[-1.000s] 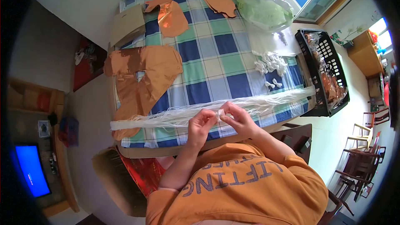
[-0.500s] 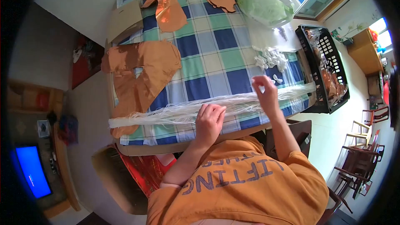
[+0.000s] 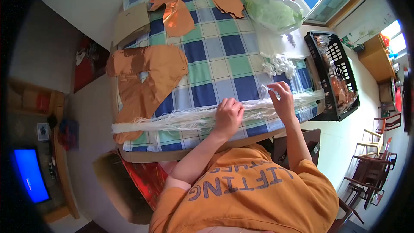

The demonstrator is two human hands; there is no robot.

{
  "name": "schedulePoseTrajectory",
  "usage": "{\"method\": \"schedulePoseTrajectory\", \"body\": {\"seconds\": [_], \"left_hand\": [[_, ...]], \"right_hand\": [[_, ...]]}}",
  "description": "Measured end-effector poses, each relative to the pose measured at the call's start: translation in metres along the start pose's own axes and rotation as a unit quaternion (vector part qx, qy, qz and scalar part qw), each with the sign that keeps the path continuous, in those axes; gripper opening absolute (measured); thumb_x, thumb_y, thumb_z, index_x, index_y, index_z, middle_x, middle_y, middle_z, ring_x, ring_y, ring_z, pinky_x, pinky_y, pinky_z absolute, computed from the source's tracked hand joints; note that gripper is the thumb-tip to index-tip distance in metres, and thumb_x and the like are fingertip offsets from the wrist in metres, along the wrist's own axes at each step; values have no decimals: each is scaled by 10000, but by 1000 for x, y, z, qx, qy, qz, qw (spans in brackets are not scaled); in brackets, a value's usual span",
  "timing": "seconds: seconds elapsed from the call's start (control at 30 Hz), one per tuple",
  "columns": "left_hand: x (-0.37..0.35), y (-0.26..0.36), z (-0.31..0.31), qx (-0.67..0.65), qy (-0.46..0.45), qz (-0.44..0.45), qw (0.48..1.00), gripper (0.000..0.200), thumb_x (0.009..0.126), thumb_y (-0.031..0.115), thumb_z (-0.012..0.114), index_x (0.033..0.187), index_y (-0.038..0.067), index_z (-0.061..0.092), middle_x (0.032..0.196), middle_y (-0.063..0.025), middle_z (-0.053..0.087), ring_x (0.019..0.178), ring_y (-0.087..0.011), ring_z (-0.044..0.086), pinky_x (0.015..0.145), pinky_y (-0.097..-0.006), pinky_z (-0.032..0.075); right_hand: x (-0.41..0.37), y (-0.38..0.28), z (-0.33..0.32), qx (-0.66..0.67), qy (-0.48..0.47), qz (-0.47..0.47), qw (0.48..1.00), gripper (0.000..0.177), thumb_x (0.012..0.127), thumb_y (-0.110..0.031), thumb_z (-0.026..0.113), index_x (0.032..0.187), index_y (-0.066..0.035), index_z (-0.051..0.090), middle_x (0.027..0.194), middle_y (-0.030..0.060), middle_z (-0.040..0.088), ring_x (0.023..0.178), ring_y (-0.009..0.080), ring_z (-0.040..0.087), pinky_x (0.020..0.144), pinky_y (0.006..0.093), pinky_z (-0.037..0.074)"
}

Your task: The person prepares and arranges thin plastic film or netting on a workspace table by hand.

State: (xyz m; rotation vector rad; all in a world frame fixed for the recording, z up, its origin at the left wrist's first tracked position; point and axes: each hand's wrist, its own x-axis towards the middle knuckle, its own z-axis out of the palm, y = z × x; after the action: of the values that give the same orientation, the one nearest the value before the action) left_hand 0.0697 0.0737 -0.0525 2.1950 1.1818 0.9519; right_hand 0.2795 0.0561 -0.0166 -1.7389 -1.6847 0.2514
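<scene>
A long bundle of white strings lies across the near edge of the checked tablecloth. My left hand rests on the middle of the bundle with its fingers curled down over the strands. My right hand hovers at the bundle's right part, fingers loosely bent and apart, and I see nothing clearly held in it. Just beyond its fingertips lies a pile of small white tied pieces.
Orange cut-out sheets lie on the left and far side of the table, beside a cardboard piece. A green-filled plastic bag sits at the far right. A black crate stands off the right edge, with chairs beyond it.
My hands were together at the bundle, working a small white piece. The right hand then reached out to the pile and has drawn back a little; the left settled onto the bundle.
</scene>
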Motion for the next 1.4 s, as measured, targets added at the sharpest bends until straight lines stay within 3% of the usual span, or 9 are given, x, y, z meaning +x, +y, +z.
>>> {"method": "schedulePoseTrajectory", "body": {"seconds": [0.33,0.53,0.67,0.77,0.87,0.93,1.0,1.2,1.4], "left_hand": [[-14,41,-54,-351,-40,-71,933,138,845,1,593,974,28,553,903,-96,586,904,-244,602,784,-349,480],[-8,63,-73,-201,-46,186,961,331,872,12,551,1197,58,509,1101,-141,613,1044,-262,613,991,-466,399],[-5,32,-131,243,20,36,969,245,878,101,568,1118,58,595,1109,-136,626,1067,-254,602,1080,-570,244],[-24,-1,-171,-151,-301,-158,928,149,846,147,646,961,57,673,972,-155,669,1095,-254,605,1062,-570,277],[-46,-4,-155,-684,-198,-67,699,171,817,165,683,966,84,654,1132,-136,650,1088,-287,589,1068,-557,266],[-45,5,-133,-391,-117,-95,908,258,807,170,710,1031,93,608,1329,-184,518,1315,-297,411,1088,-569,220],[-32,15,-122,56,-106,-50,991,270,812,163,708,1037,86,580,1415,-210,429,1398,-286,291,1106,-557,192],[-50,6,-117,-634,-163,-108,748,146,859,19,621,883,90,496,1449,-220,378,1386,-281,292,1120,-401,170],[-39,15,-129,-528,-118,-243,805,127,883,31,599,845,86,492,1308,-213,531,1271,-253,450,1082,-377,265]], "right_hand": [[-38,-65,39,170,-170,-163,957,699,733,-44,717,1365,-71,418,1339,140,478,1257,330,444,1082,401,328],[-41,-119,60,680,-207,41,702,386,902,-207,584,1242,-47,497,1189,123,560,1096,218,521,948,357,410],[-35,-83,50,614,-269,169,723,205,966,-183,508,1051,-25,607,958,36,638,800,79,546,724,228,460],[-31,-75,36,425,-224,70,874,144,941,-92,544,1007,7,625,867,54,657,742,109,581,681,259,481],[-34,-83,30,323,-256,-28,911,123,916,-70,567,1003,-1,622,859,108,662,772,190,631,699,301,500],[-36,-92,25,313,-266,-65,909,111,902,-52,575,991,-2,617,859,129,661,790,242,645,709,317,505],[-37,-96,21,299,-261,-92,913,97,886,-34,582,972,1,612,856,139,659,796,291,645,713,326,506],[-28,-92,20,299,-198,-129,925,76,854,1,589,929,3,582,836,140,622,765,317,619,671,363,491],[-38,-83,26,274,-167,-50,946,68,861,22,564,922,1,586,805,155,601,749,323,605,670,367,488]]}}
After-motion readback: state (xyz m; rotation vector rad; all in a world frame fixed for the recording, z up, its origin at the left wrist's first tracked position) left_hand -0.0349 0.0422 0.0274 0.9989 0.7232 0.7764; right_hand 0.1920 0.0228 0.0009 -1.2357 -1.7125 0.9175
